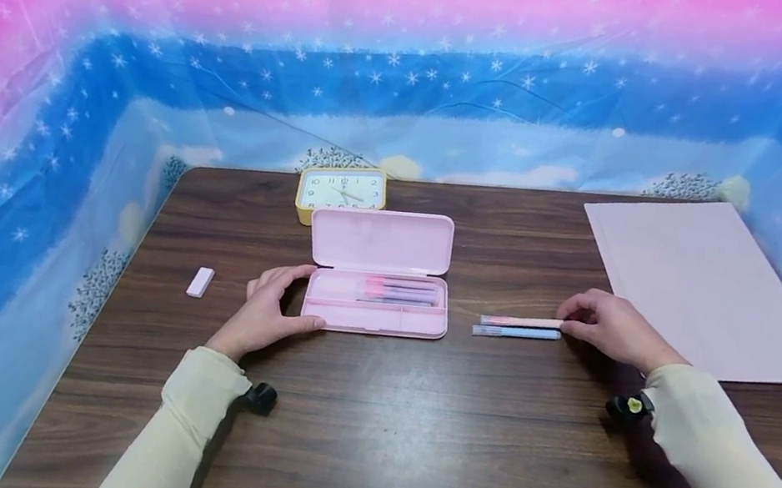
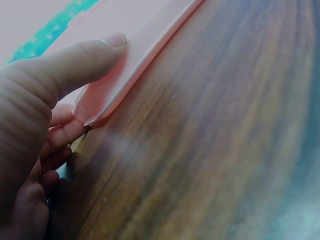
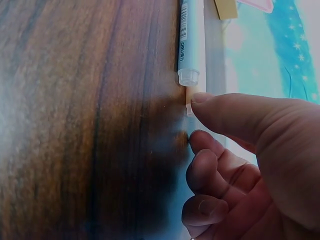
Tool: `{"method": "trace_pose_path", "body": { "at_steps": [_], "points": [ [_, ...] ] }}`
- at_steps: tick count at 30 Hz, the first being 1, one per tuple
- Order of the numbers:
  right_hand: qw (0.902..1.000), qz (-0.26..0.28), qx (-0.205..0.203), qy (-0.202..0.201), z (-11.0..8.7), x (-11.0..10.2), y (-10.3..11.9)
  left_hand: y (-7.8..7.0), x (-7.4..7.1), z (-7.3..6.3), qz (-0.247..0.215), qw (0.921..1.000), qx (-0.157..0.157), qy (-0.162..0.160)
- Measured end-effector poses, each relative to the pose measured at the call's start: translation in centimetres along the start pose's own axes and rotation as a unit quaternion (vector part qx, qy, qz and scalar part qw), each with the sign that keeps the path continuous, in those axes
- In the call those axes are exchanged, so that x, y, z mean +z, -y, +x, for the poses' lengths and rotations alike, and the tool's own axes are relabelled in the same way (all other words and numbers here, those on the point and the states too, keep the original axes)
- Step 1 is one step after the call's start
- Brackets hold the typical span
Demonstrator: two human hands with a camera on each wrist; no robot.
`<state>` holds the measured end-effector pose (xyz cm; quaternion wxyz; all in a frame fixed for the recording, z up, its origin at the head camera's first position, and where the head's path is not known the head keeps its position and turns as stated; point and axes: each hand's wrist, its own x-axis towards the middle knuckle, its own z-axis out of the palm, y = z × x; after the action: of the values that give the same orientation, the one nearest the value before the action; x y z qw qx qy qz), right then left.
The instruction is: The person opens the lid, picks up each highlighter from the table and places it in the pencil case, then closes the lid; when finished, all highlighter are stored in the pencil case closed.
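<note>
A pink pencil case point(image 1: 369, 329) stands with its lid raised, and several pens point(image 1: 399, 290) lie in its back compartment. My left hand point(image 1: 268, 306) holds the case's left end, the thumb point(image 2: 95, 60) at its front edge and the fingers round the end. To the right of the case, a peach-orange pen point(image 1: 523, 321) and a blue pen point(image 1: 518, 332) lie side by side on the table. My right hand point(image 1: 610, 326) pinches the right end of the peach-orange pen; in the right wrist view the blue pen point(image 3: 190, 50) partly hides it.
Behind the case stands a yellow clock point(image 1: 342, 189), partly covered by the lid. A white eraser point(image 1: 200, 281) lies to the left. At the right is a large pale pink board or folder point(image 1: 710, 292). A patterned cloth point(image 1: 415, 79) hangs round the brown wooden table point(image 1: 398, 448).
</note>
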<state>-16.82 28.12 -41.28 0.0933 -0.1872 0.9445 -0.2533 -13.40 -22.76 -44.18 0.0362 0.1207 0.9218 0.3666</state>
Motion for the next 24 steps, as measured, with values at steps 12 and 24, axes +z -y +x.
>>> {"method": "trace_pose_path", "body": {
  "at_steps": [12,24],
  "points": [
    [1.0000,0.001,0.004,-0.006,0.12,-0.03,-0.29,-0.19,-0.11,-0.07,-0.004,1.0000,-0.004,0.000],
    [0.9984,0.044,0.014,-0.032,-0.17,-0.67,-0.05,-0.16,-0.08,-0.08,-0.005,1.0000,-0.003,0.001]
  ]
}}
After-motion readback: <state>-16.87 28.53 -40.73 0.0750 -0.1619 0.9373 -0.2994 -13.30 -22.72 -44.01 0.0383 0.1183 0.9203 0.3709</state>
